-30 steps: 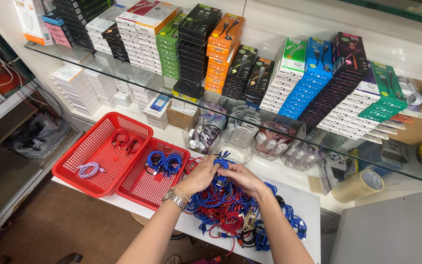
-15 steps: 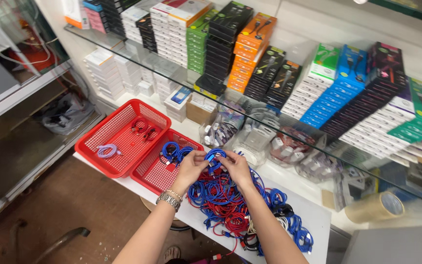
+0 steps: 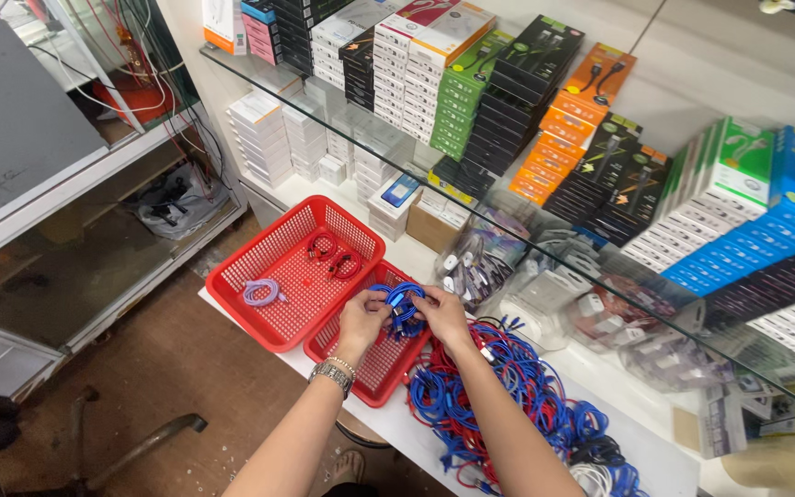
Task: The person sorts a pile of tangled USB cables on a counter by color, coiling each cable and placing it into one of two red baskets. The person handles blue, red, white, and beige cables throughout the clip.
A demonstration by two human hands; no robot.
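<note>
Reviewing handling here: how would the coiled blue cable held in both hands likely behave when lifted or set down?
The blue cable is probably floppy: it is looped into a coil between the left hand and right hand. It seems light, held by fingertips alone. Released, the coil may spring loose over the red basket.

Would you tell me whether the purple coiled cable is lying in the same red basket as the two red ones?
Yes, the purple coiled cable lies in the larger red basket alongside the red cables.

The glass shelf (image 3: pixel 545 230) overhangs the red baskets (image 3: pixel 259 276); a cable heap (image 3: pixel 517 387) crowds the right.
</note>
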